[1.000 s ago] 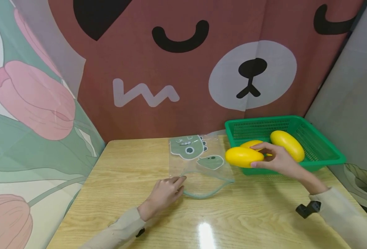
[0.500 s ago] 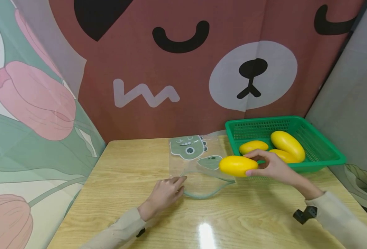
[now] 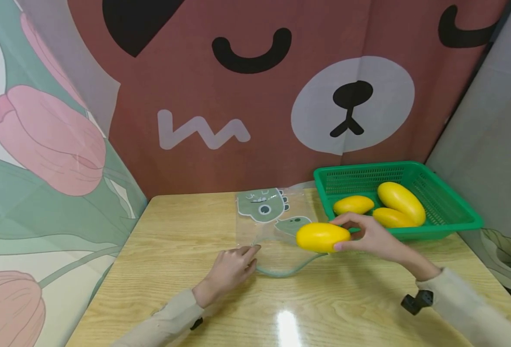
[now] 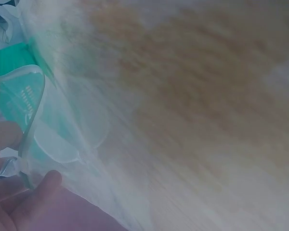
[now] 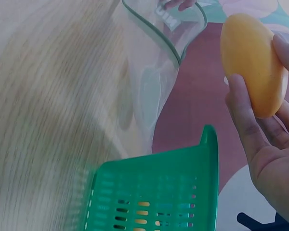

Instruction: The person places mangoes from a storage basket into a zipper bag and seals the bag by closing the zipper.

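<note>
A smooth yellow mango (image 3: 322,237) is in my right hand (image 3: 370,238), gripped at its right end between thumb and fingers. It hangs over the right side of a clear zip bag (image 3: 277,231) printed with a green dinosaur. The bag lies on the table, its green-edged mouth spread open toward me. My left hand (image 3: 229,270) pinches the left part of that mouth; in the left wrist view, thumb and fingers (image 4: 50,180) meet at the rim. In the right wrist view the mango (image 5: 254,65) is upright between the fingers, apart from the bag.
A green plastic basket (image 3: 446,228) stands at the back right, beside the bag. Inside lie a small mango (image 3: 352,205), a large one (image 3: 401,202) and another (image 3: 394,218) against it. A bear-printed curtain (image 3: 264,159) hangs behind the wooden table (image 3: 173,241).
My right hand has carried the mango from the basket's left edge leftward and toward me, over the bag. More mangoes in the basket are uncovered. The left hand stays at the bag's mouth.
</note>
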Action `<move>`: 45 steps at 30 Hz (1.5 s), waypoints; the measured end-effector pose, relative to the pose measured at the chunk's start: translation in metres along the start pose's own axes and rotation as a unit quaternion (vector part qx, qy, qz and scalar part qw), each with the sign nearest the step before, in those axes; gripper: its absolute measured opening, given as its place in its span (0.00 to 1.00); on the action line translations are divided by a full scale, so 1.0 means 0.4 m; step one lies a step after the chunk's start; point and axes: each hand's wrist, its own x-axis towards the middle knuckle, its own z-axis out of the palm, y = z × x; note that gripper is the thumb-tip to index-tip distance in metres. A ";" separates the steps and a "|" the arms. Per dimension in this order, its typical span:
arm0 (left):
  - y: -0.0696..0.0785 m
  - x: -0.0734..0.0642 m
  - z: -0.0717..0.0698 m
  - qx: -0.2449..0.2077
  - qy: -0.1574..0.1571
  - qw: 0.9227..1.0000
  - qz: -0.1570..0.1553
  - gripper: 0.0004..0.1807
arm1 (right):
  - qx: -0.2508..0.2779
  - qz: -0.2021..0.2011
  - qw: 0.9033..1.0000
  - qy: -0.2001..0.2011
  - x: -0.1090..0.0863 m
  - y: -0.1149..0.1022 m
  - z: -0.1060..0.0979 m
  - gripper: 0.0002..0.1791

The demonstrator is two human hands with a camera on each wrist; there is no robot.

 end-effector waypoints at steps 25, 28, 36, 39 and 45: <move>0.003 0.004 -0.002 0.007 -0.011 1.000 -0.004 0.20 | 0.020 -0.004 0.999 -0.025 0.010 -0.010 0.071 0.23; 0.004 0.004 -0.002 0.007 -0.013 1.000 -0.004 0.20 | 0.016 -0.003 1.000 -0.025 0.009 -0.010 0.077 0.23; 0.003 0.003 -0.002 0.015 -0.006 1.000 -0.001 0.20 | -0.003 -0.002 1.000 -0.020 0.006 -0.003 0.093 0.22; 0.001 0.003 -0.001 0.019 -0.002 1.000 0.003 0.20 | -0.004 -0.009 1.000 -0.023 0.004 -0.004 0.101 0.21; 0.000 0.005 0.002 0.016 -0.001 1.000 0.003 0.21 | -0.002 -0.009 1.000 -0.025 0.005 -0.003 0.122 0.21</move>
